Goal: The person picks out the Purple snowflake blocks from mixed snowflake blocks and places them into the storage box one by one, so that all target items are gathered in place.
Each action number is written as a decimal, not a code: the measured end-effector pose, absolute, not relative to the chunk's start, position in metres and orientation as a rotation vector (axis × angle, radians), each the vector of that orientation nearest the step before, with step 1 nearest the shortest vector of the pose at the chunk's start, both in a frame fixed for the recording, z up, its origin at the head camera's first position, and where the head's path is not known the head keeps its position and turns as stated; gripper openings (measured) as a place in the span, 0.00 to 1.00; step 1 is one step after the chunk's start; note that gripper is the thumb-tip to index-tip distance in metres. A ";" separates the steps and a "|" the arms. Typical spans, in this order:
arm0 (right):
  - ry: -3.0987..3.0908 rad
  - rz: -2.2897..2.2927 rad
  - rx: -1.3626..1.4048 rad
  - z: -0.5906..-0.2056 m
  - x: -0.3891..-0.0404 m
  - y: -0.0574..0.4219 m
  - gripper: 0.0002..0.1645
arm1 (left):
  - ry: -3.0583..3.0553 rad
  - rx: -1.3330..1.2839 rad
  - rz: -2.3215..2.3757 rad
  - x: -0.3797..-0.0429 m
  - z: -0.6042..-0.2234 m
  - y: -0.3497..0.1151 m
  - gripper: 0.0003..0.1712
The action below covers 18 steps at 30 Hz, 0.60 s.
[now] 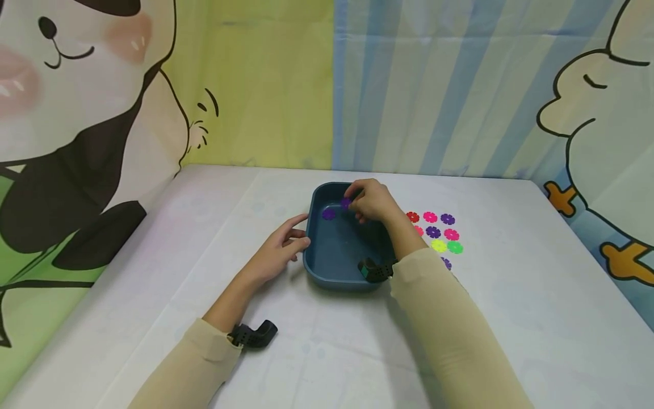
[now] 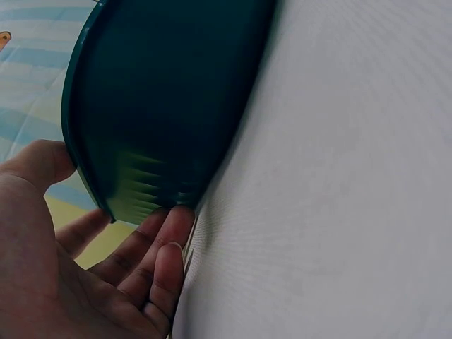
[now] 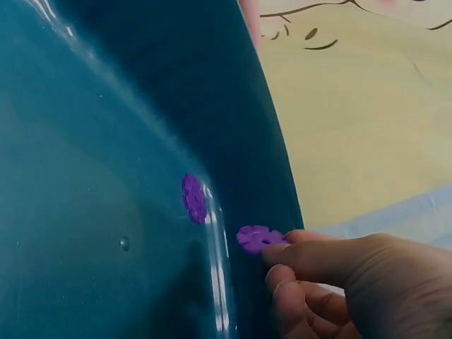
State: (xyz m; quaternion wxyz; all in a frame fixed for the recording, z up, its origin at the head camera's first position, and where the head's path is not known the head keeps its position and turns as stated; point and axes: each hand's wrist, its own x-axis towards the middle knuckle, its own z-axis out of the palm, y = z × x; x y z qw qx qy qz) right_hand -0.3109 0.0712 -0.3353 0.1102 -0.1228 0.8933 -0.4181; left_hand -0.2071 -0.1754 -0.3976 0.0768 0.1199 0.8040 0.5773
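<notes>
A dark teal plastic tub (image 1: 342, 250) stands on the white-covered table. My right hand (image 1: 374, 200) reaches over its far end and pinches a purple flower-shaped disc (image 3: 258, 239) between thumb and forefinger. Another purple disc (image 3: 194, 199) lies inside the tub, near the foot of its wall. At the tub's left side, my left hand (image 1: 278, 250) touches the outer wall. In the left wrist view its thumb is up at the rim, while the other fingers (image 2: 169, 233) lie loosely bent along the wall, low by the table.
Right of the tub, several flower discs lie in loose rows on the table, among them a pink disc (image 1: 430, 217), a yellow disc (image 1: 438, 245) and a green disc (image 1: 455, 247). My right forearm covers some of them. A printed curtain (image 1: 434, 85) hangs behind the table.
</notes>
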 end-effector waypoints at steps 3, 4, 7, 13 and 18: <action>2.651 -1.164 -0.356 -0.336 -0.311 0.069 0.14 | 2.411 0.357 1.730 -0.207 -0.398 -0.176 0.35; 2.661 -1.135 -0.355 -0.336 -0.312 0.068 0.15 | 2.413 0.357 1.728 -0.207 -0.398 -0.176 0.35; 2.696 -1.032 -0.346 -0.336 -0.312 0.066 0.15 | 2.420 0.354 1.724 -0.207 -0.398 -0.176 0.35; 2.755 -0.822 -0.313 -0.337 -0.312 0.061 0.14 | 2.422 0.346 1.719 -0.207 -0.398 -0.176 0.35; 2.802 -0.668 -0.317 -0.338 -0.311 0.059 0.16 | 2.419 0.344 1.719 -0.207 -0.398 -0.175 0.35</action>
